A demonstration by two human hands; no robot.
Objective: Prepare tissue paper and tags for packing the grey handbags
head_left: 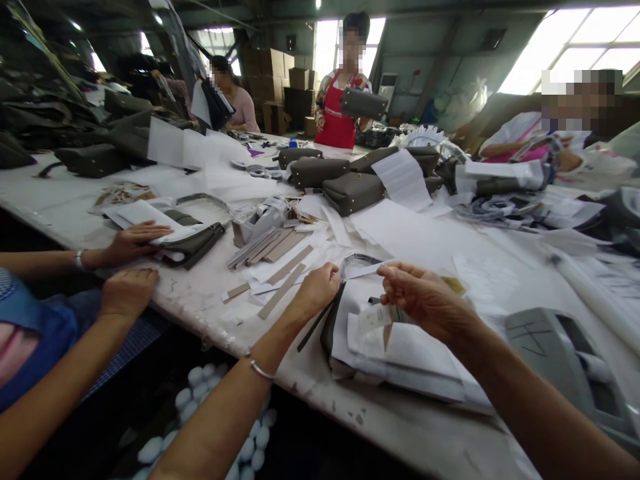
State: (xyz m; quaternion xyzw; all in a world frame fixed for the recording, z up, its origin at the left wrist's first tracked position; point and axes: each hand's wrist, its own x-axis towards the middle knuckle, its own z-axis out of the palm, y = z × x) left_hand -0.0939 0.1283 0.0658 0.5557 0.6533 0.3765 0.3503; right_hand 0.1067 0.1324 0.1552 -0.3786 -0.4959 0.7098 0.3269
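Note:
In front of me a dark handbag (327, 330) lies on the table, covered with sheets of white wrapping paper (425, 357). Its handle (361, 257) is wrapped in clear film and arches up at the far side. My right hand (420, 297) pinches the end of a narrow white strip (365, 270) above the bag. My left hand (319, 290) is closed beside the left end of the handle and strip; what its fingers grip is hidden. A dark strap (314, 327) hangs below that hand. A printed label (375, 318) lies among the wrapping.
Flat grey-brown strips (283, 283) lie left of my hands, beside a grey holder (260, 220). A grey tape dispenser (560, 353) stands at right. A co-worker's hands (133, 267) are by another handbag (195, 243). More bags (353, 190) lie further back; other people work around the table.

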